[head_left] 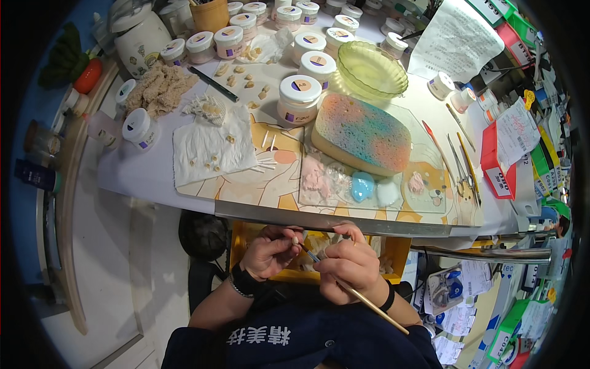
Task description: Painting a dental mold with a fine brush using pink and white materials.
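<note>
Close to the table's front edge, my left hand (268, 251) pinches a small cream-coloured dental crown (295, 240) between its fingertips. My right hand (353, 267) grips a thin brush (376, 309) with a pale wooden handle slanting down to the right. Its dark tip points at the crown, touching it or almost so; I cannot tell which. Beneath both hands, a yellow drawer (401, 261) holds pale pieces, partly hidden by my hands. On the table ahead, a multicoloured sponge (359, 132) rests on a glass slab (424, 200) with pink, blue and white dabs.
A white napkin (212, 154) carries several small crowns. Lidded white jars (299, 98) crowd the back beside a green glass bowl (373, 69). Tweezers (456, 163) and fine tools lie at the right, near a red tray (496, 166). The metal table edge (344, 222) runs just beyond my hands.
</note>
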### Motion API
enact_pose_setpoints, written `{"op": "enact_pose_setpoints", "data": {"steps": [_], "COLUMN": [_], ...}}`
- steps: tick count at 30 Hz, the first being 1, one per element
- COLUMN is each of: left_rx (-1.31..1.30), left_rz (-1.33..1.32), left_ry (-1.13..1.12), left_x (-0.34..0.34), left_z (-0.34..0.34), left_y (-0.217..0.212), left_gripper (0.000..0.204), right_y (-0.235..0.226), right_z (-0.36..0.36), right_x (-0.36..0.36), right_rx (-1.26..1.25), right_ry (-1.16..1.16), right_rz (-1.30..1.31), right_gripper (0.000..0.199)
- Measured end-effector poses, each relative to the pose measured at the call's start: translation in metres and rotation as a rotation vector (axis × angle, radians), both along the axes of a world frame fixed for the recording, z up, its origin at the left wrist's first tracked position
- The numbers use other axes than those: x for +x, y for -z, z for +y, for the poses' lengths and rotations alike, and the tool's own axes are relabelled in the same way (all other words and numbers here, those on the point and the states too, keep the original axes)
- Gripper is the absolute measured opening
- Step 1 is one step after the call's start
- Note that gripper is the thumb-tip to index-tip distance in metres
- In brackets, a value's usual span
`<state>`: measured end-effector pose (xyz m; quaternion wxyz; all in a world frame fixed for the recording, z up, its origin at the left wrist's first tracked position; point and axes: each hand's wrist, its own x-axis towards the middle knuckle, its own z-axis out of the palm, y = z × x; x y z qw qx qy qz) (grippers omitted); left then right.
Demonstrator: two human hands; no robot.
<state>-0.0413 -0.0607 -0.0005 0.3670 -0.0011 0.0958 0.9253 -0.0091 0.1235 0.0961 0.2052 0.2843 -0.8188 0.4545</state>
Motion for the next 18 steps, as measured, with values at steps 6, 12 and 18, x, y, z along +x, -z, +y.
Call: {"op": "enact_pose_setpoints", "data": {"steps": [6, 12, 18], "left_rx": [0.017, 0.013, -0.035], "left_rz": [0.010, 0.010, 0.040], "left_ry": [0.016, 0.005, -0.023], "left_x": [0.000, 0.000, 0.000], "left_z": [-0.001, 0.000, -0.001], "left_y": [0.001, 0.002, -0.001], "left_gripper": [0.014, 0.015, 0.015], "right_y": [-0.002, 0.003, -0.003], "right_z": [-0.001, 0.002, 0.011], "right_x": [0.000, 0.000, 0.002], "right_rx": [0.002, -0.039, -0.310], "right_ry": [-0.011, -0.019, -0.054], "right_rz": [-0.004, 0.002, -0.095], "right_gripper": [0.017, 0.020, 0.016]}}
